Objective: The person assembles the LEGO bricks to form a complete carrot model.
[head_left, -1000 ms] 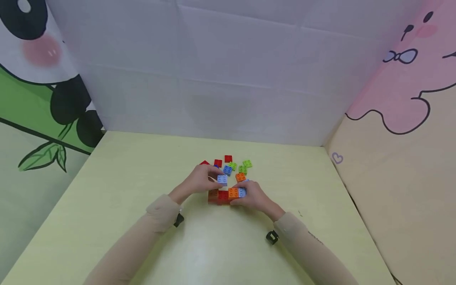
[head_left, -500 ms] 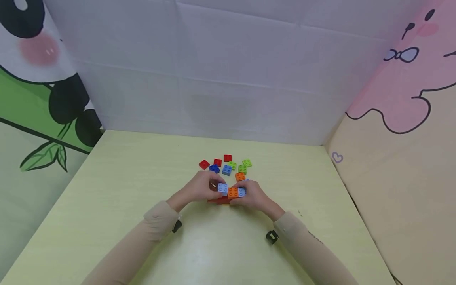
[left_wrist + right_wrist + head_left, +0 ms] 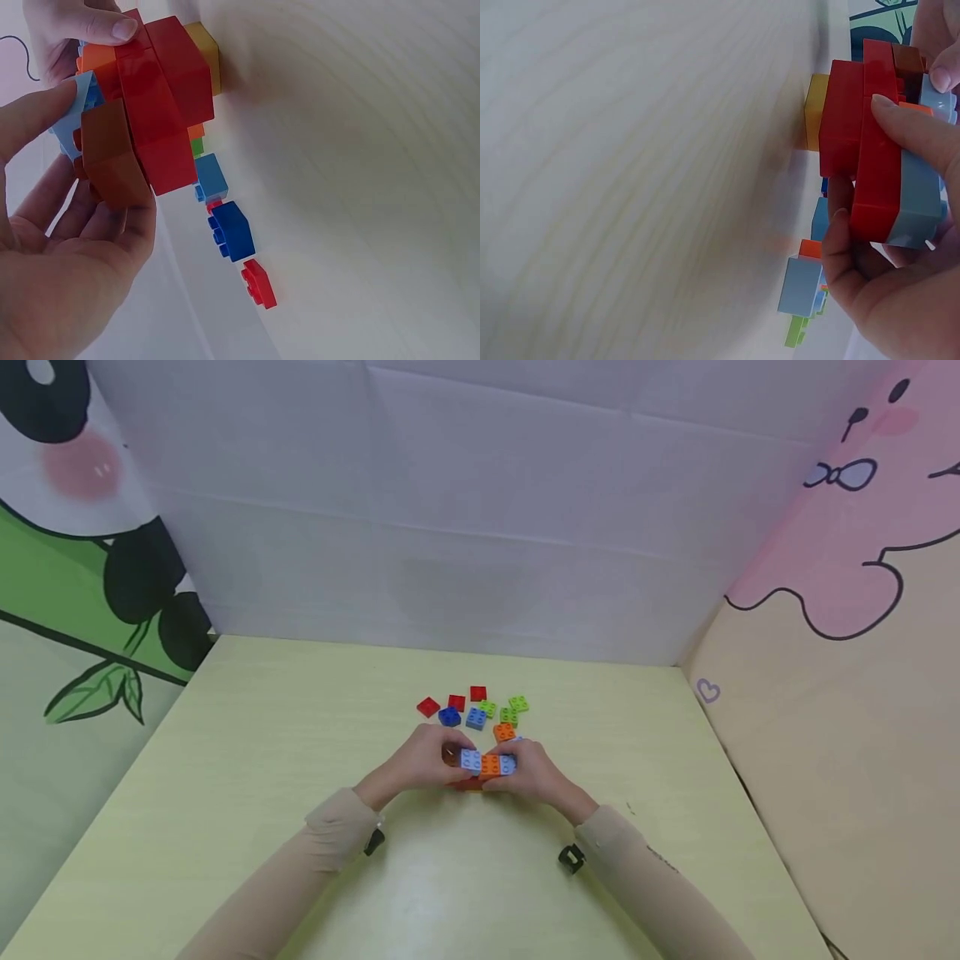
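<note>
My left hand point(image 3: 423, 758) pinches a light blue brick point(image 3: 470, 761) between thumb and fingers. That brick sits over the built stack, right beside an orange brick point(image 3: 490, 765), and looks tilted in the left wrist view. My right hand point(image 3: 531, 774) grips the stack's right end, its thumb on a long red brick point(image 3: 877, 165) and its fingers underneath. A second light blue brick point(image 3: 919, 199) is on top at that end. The left end carries a brown brick point(image 3: 112, 154), with my left fingers around it. Below come another red brick point(image 3: 180, 67) and a yellow brick point(image 3: 204, 56).
Loose bricks lie behind the hands on the pale table point(image 3: 337, 693): flat red ones point(image 3: 478, 693), a dark blue one point(image 3: 450, 717), a mid-blue one point(image 3: 476, 718), several lime green ones point(image 3: 518, 703) and an orange one point(image 3: 505, 732). A white backdrop point(image 3: 450, 585) stands behind the table.
My left hand has brought the light blue brick nearer to me and slightly right, from behind the stack to over it, beside the orange brick. My right hand has kept its grip.
</note>
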### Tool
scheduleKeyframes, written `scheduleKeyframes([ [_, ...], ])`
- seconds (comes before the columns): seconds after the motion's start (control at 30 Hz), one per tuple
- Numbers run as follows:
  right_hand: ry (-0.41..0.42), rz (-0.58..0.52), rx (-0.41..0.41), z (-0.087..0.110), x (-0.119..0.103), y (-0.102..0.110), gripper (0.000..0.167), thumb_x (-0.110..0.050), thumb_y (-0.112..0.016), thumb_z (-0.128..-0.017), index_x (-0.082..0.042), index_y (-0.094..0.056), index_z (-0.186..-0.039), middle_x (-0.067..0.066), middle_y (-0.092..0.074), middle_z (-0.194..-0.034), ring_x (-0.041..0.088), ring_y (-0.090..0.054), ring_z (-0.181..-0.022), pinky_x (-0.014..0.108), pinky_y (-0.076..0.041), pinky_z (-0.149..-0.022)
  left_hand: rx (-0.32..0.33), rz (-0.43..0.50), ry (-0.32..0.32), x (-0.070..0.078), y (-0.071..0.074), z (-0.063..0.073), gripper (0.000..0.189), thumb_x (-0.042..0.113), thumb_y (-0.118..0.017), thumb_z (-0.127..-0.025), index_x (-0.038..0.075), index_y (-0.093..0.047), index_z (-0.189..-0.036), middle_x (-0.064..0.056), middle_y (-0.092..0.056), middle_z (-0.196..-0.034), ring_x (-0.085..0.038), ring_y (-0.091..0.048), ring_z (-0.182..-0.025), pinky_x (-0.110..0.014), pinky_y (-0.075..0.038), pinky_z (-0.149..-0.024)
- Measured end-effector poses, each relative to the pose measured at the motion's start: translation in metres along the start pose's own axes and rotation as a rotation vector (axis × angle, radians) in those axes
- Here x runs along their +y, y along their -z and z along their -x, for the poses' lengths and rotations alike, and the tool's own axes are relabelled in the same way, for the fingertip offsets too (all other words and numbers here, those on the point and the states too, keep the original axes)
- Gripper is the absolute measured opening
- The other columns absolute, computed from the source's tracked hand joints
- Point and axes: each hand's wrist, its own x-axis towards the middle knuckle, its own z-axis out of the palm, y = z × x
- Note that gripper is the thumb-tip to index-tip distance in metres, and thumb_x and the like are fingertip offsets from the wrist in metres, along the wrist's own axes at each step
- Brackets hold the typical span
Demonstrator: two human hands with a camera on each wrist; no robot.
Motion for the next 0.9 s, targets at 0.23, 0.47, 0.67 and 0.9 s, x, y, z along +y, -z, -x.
scheduleKeyframes([
  [0.23, -0.007, 0.011, 0.002, -0.0010, -0.0005, -0.0007, 0.044, -0.035, -0.084, -0.073, -0.015, -0.069, -0.109, -0.004, -0.057, -0.101, 0.018, -0.049, -0.095, 0.032, -0.044, -0.079, -0.008, 0.005, 0.016, -0.0027, -0.0010, 0.0011, 0.028, 0.018, -0.082, -0.077, 0.016, -0.072, -0.103, 0.009, -0.064, -0.093, -0.021, -0.057, -0.089, -0.031, -0.048, -0.076],
  [0.47, -0.016, 0.008, 0.008, -0.0022, -0.0002, -0.0014, 0.043, -0.034, -0.084, -0.073, -0.015, -0.069, -0.109, -0.004, -0.057, -0.101, 0.018, -0.049, -0.095, 0.033, -0.044, -0.079, 0.001, -0.020, 0.032, -0.0046, -0.0041, 0.0006, 0.028, 0.018, -0.082, -0.076, 0.017, -0.072, -0.102, 0.010, -0.063, -0.095, -0.018, -0.055, -0.092, -0.031, -0.046, -0.079],
  [0.67, -0.015, 0.008, 0.011, -0.0040, 0.0026, -0.0025, 0.043, -0.035, -0.084, -0.073, -0.015, -0.069, -0.109, -0.004, -0.057, -0.100, 0.018, -0.050, -0.094, 0.033, -0.044, -0.078, 0.007, -0.033, 0.025, -0.0070, -0.0061, -0.0008, 0.028, 0.018, -0.081, -0.076, 0.016, -0.072, -0.102, 0.010, -0.063, -0.095, -0.018, -0.055, -0.092, -0.029, -0.046, -0.079],
  [0.9, -0.001, 0.007, 0.011, -0.0057, 0.0065, -0.0046, 0.042, -0.035, -0.084, -0.073, -0.015, -0.070, -0.108, -0.005, -0.058, -0.100, 0.018, -0.050, -0.094, 0.032, -0.045, -0.078, 0.006, -0.064, 0.003, -0.0071, -0.0078, -0.0014, 0.027, 0.015, -0.080, -0.075, 0.014, -0.071, -0.101, 0.009, -0.064, -0.093, -0.015, -0.054, -0.088, -0.030, -0.047, -0.079],
])
